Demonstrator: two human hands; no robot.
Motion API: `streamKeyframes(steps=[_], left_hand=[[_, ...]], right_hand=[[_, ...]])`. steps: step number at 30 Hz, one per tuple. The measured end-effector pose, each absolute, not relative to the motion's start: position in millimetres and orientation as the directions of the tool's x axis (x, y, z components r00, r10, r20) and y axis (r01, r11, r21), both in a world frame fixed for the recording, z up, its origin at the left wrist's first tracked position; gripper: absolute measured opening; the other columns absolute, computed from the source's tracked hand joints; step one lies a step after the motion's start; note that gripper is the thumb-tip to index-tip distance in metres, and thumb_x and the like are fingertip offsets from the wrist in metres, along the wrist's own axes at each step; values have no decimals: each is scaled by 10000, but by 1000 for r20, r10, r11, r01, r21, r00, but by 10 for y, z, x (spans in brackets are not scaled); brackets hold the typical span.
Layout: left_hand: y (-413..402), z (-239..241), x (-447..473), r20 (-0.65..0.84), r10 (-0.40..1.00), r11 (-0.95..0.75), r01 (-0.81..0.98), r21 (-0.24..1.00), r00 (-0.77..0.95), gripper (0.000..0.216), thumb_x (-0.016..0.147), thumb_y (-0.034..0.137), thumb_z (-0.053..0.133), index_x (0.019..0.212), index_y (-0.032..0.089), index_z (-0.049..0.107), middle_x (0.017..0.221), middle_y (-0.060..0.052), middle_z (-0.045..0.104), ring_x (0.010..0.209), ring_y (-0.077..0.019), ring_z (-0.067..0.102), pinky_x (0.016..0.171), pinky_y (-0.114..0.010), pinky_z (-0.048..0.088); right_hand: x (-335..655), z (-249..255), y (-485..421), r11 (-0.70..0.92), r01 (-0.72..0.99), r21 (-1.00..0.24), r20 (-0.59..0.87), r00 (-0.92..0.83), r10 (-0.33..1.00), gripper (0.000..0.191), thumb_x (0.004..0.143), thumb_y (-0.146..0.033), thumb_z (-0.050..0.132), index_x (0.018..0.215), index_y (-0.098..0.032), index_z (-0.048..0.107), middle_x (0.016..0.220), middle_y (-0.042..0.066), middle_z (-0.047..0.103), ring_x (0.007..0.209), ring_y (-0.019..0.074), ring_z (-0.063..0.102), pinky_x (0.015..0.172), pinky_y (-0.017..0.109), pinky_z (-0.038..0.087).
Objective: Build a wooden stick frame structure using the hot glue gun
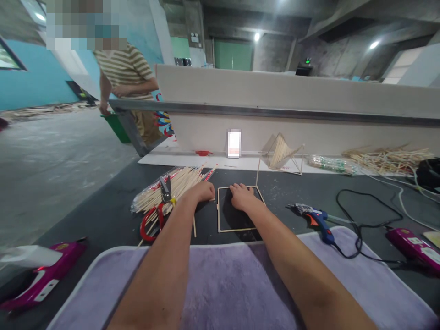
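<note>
A square frame of thin wooden sticks (218,215) lies flat on the dark mat, with one stick standing upright at its far right corner. My right hand (241,196) rests on the frame's far edge, fingers curled down onto the sticks. My left hand (202,191) is closed at the end of a bundle of wooden sticks (172,188) in a plastic wrapper, just left of the frame. What the left fingers hold is hidden. Red-handled scissors (155,215) lie on the bundle.
A blue glue gun (318,220) with a black cable lies right of the frame. A purple towel (220,284) covers the near edge. A finished stick model (282,153) and loose sticks (385,158) sit by the white board. A person in a striped shirt (125,68) stands far left.
</note>
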State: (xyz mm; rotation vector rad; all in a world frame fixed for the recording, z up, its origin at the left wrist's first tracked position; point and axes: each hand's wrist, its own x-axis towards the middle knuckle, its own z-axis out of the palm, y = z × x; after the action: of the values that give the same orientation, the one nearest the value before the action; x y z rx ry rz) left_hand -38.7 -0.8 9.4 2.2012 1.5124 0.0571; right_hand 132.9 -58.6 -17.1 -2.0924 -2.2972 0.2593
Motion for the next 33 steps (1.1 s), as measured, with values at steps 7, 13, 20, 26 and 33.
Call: streamKeyframes(steps=[7,13,20,26,33], left_hand=[[38,-40,-378,12,930,-333,829,449,367,330,682,216,542,974,205,697,994,-32,685,895,-164,609,817,-224,430],[49,-39,-391,-6,897,-389,798,460,441,312,688,198,531,942,205,712,930,-21,703,845,-161,620,775,-226,437],[87,-76,-416,-35,886,-391,786,479,463,323,688,221,534,960,220,707,965,-16,696,874,-169,617,777,-227,434],[85,-54,-426,-56,879,-389,781,489,473,340,687,240,534,984,208,699,961,-13,697,866,-165,622,777,-215,435],[130,-97,-425,-28,906,-356,794,492,423,380,683,250,555,1039,190,673,1004,-32,685,918,-182,615,811,-229,440]], right_hand=[[1335,-154,-606,91,984,-156,-83,-105,991,532,811,-217,368,1343,-234,354,1432,60,310,1287,277,262,985,547,224],[1335,-175,-595,91,985,-148,-74,-103,992,522,806,-216,372,1328,-242,368,1422,66,324,1276,283,281,962,556,244],[1341,-192,-590,91,985,-146,-65,-101,993,506,811,-218,369,1315,-247,390,1412,67,343,1272,276,289,960,543,255],[1358,-117,-612,85,980,-178,-72,-99,992,524,831,-230,367,1354,-224,338,1447,58,282,1301,249,254,1007,515,221],[2024,307,-894,153,955,-255,163,-113,980,372,853,-308,390,1190,-223,521,1245,46,539,1110,202,482,902,349,355]])
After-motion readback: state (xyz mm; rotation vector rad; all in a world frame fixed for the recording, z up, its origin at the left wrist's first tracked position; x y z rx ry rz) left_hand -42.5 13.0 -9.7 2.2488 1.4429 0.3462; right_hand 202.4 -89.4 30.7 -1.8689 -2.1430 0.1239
